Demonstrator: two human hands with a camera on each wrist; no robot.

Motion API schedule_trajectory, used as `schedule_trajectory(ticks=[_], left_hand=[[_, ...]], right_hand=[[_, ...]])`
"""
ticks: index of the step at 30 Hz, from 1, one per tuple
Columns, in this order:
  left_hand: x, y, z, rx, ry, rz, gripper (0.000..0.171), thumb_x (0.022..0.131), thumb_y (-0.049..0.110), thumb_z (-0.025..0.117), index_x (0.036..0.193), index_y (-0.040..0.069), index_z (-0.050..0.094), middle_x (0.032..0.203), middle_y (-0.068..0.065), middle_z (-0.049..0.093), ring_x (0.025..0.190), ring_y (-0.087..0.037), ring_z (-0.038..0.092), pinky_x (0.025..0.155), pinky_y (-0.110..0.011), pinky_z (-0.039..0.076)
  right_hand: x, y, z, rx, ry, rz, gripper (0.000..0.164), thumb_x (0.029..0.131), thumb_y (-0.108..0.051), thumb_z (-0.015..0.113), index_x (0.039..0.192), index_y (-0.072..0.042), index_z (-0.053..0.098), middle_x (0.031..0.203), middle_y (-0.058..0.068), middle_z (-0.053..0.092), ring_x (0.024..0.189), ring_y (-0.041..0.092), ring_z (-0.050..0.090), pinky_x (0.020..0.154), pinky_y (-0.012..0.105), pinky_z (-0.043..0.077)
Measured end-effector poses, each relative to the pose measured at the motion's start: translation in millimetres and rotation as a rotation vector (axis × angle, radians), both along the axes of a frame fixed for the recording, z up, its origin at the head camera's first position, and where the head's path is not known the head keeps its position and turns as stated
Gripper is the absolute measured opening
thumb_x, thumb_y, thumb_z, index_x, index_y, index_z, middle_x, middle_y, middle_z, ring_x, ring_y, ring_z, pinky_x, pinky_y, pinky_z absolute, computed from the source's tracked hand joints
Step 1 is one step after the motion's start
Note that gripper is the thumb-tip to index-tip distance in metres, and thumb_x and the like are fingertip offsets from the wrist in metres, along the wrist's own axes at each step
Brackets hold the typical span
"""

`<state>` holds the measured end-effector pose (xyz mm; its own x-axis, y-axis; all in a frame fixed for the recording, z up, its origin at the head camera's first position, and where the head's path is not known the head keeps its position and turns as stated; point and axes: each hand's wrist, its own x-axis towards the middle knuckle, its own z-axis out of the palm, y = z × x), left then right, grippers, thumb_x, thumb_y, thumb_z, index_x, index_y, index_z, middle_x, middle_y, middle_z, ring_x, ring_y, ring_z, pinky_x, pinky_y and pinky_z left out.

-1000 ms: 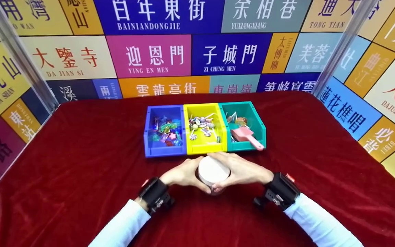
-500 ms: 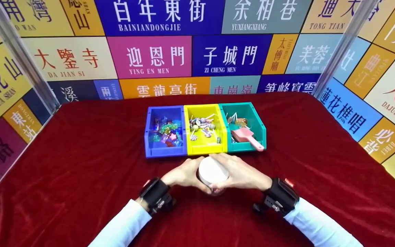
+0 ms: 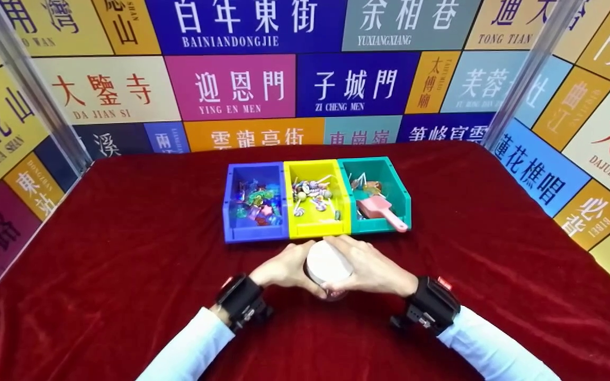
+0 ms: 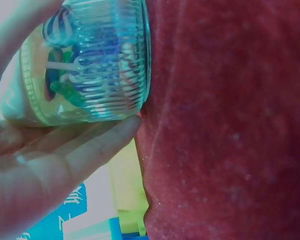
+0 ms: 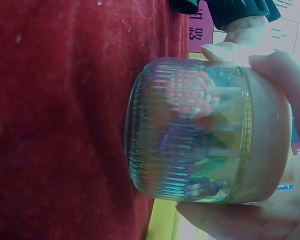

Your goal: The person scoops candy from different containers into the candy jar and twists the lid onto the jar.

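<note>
A clear ribbed jar (image 5: 190, 135) stands upright on the red cloth, close in front of the bins. Lollipops and small colourful pieces show through its wall. Its white lid (image 3: 329, 262) sits on top. My left hand (image 3: 284, 267) grips the jar from the left, its fingers along the ribbed body in the left wrist view. Round the lid from the right curls my right hand (image 3: 376, 267), with fingers behind and thumb in front. Both thumbs meet at the near side. In the head view the hands and lid hide most of the jar body.
Behind the jar, three joined bins stand in a row: blue (image 3: 256, 233) with colourful gem-like pieces, yellow (image 3: 318, 228) with lollipops, green (image 3: 397, 201) with more sweets. A pink scoop (image 3: 382, 210) lies in the green bin. Printed panels (image 3: 231, 84) surround the cloth-covered table (image 3: 151, 254).
My right hand and wrist have turned slightly, the wrist shifting a little left and toward me. The left hand, jar and bins stay almost where they were.
</note>
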<state>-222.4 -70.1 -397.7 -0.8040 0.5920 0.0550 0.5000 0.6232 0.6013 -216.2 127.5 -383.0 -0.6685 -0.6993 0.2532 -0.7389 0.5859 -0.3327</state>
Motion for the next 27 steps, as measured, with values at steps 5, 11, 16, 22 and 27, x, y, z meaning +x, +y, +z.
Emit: schedule_trajectory(ticks=[5,11,16,22,27], left_hand=[[-0.8,0,0.5,-0.006,-0.003,0.001,0.076,0.049,0.038,0.085,0.111,0.009,0.053,0.095,0.002,0.058,0.086,-0.016,0.051,0.076,-0.027,0.042],[-1.4,-1,1.3,0.015,-0.035,-0.019,0.079,0.05,0.039,0.084,0.115,0.009,0.05,0.099,0.001,0.057,0.089,-0.016,0.051,0.079,-0.027,0.042],[-3.4,-6,3.1,0.023,-0.092,-0.062,0.08,0.055,0.035,0.083,0.122,0.008,0.046,0.106,-0.002,0.056,0.095,-0.017,0.05,0.085,-0.029,0.041],[-7.1,-11,5.7,0.003,-0.135,-0.095,0.083,0.061,0.034,0.081,0.129,0.009,0.042,0.111,-0.004,0.055,0.099,-0.017,0.05,0.089,-0.03,0.04],[-10.4,-14,12.2,-0.003,-0.159,-0.124,0.079,0.062,0.037,0.079,0.128,0.01,0.044,0.112,-0.001,0.056,0.098,-0.014,0.05,0.09,-0.029,0.039]], right_hand=[[0.2,0,-1.9,-0.012,-0.003,0.0,0.082,0.066,-0.05,0.07,0.127,-0.002,0.043,0.113,0.006,0.052,0.098,0.016,0.047,0.079,0.033,0.046],[-0.1,1,-2.3,-0.003,-0.017,0.006,0.085,0.068,-0.054,0.067,0.129,-0.001,0.041,0.117,0.007,0.05,0.101,0.017,0.046,0.082,0.036,0.045],[-0.8,1,-2.5,-0.008,-0.054,0.004,0.087,0.067,-0.059,0.065,0.131,-0.005,0.04,0.116,0.004,0.049,0.1,0.014,0.046,0.082,0.033,0.045],[-2.1,1,-1.6,-0.007,-0.107,0.002,0.088,0.066,-0.062,0.063,0.131,-0.008,0.04,0.116,0.001,0.048,0.101,0.011,0.044,0.083,0.031,0.044],[-4.3,1,4.6,0.006,-0.136,0.015,0.085,0.063,-0.065,0.063,0.127,-0.014,0.042,0.109,-0.005,0.049,0.098,0.009,0.044,0.081,0.03,0.043]])
